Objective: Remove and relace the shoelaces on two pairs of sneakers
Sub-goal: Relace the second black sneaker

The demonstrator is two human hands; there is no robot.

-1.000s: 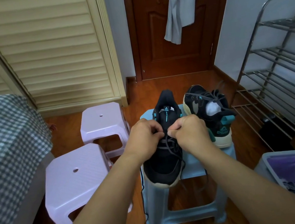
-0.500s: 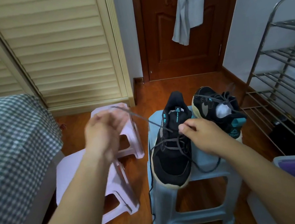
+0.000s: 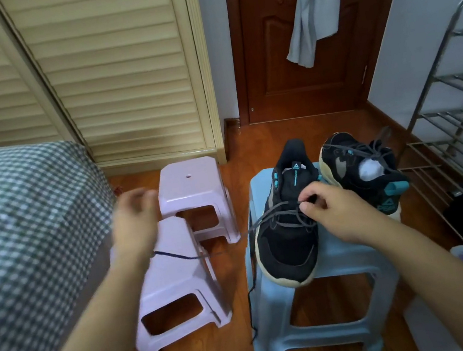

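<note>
The near sneaker (image 3: 286,221) stood on the blue stool (image 3: 259,182), toe toward the camera and overhanging the stool's front edge. The second sneaker (image 3: 361,166), laces loose across its opening, stood just beside it at the back right.

The right hand (image 3: 335,212) rested on the near sneaker's upper, thumb and forefinger pinching the lace at an eyelet about midway along the lacing. The left hand (image 3: 134,220) was well out to the left over the lilac stool (image 3: 177,280), motion-blurred; the dark shoelace (image 3: 194,254) ran from the eyelets to its wrist, so it appeared to be gripping the free end, though the fingers could not be read with confidence. A second strand hung down the blue stool's front left leg toward the floor.

Assessed step: drawing the lace out of the near sneaker.

Risks noted:
- The overhanging toe and sideways pull could drag the sneaker off the stool if the right hand's hold slackened.
- The hanging strand could snag on the stool leg.
- The neighbouring sneaker sat close enough to be knocked.
</note>
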